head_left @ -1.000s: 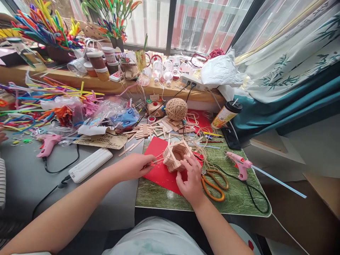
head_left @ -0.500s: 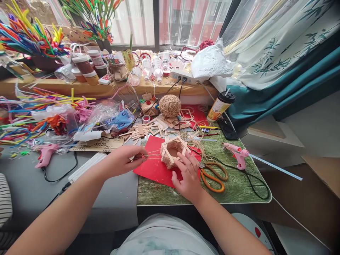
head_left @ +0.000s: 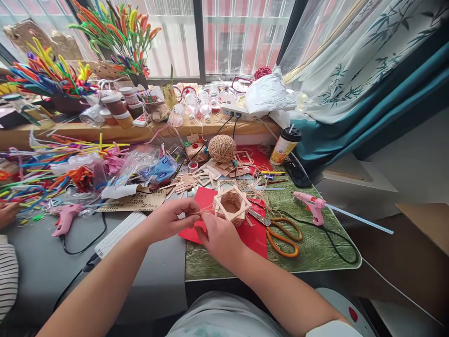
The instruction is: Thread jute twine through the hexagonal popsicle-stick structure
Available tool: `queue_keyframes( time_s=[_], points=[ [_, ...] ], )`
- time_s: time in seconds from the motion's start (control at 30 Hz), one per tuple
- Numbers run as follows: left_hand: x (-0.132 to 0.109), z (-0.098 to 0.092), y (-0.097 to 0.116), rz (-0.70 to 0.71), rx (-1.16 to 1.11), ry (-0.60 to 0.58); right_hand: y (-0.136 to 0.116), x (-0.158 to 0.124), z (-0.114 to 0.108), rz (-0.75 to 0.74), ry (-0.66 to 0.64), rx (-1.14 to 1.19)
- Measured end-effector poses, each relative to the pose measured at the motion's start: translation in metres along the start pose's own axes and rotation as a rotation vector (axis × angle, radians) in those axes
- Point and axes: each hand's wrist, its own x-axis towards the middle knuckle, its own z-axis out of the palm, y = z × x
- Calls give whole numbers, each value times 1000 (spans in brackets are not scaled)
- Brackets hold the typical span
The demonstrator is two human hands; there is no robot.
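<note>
A hexagonal stack of wooden craft sticks [head_left: 224, 216], hollow in the middle, sits on red paper [head_left: 257, 243]. Jute twine [head_left: 207, 208] stretches from the stack's left side to my fingers. My left hand [head_left: 171, 219] is closed in a pinch on the twine. Beside it, my right hand [head_left: 221, 238] also has its fingertips closed at the twine, just left of the stack. The exact grip of its fingers is partly hidden. Scissors with orange handles [head_left: 285, 236] lie right of the stack.
Behind the stack are a ball of twine [head_left: 222, 148] and loose craft sticks [head_left: 185, 181]. Pink glue guns lie at the right [head_left: 314, 206] and left [head_left: 66, 219]. A drink cup [head_left: 285, 146] stands at the back right. Another person's hand [head_left: 7, 213] shows at the left edge.
My right hand has left the stack's near rim and moved left to meet my left hand at the twine. The view has tilted up slightly. Another person's hand has come into view at left.
</note>
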Motion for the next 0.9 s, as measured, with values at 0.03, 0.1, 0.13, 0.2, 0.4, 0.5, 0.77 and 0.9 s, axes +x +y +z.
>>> queue_keyframes(
  time_s=[0.03,0.1,0.13,0.2,0.4,0.5,0.77,0.9],
  points=[
    [-1,0,-1,0,-16,-6,0,-1,1,20,12,22],
    [-3,1,-6,6,-42,-30,0,-2,-4,18,40,54],
    [-4,1,-8,15,-49,-41,1,-3,-8,1,47,68],
    [-7,3,-13,38,-51,-49,3,-2,-19,-35,38,116],
    [-9,4,-21,54,-69,4,18,4,-52,68,-10,415],
    [-10,6,-27,35,-53,-21,27,13,-60,317,-17,605],
    [-16,27,-61,-24,57,-157,43,47,-73,487,26,922],
    [-14,34,-78,-58,104,-152,43,58,-79,518,43,1059]
  ],
)
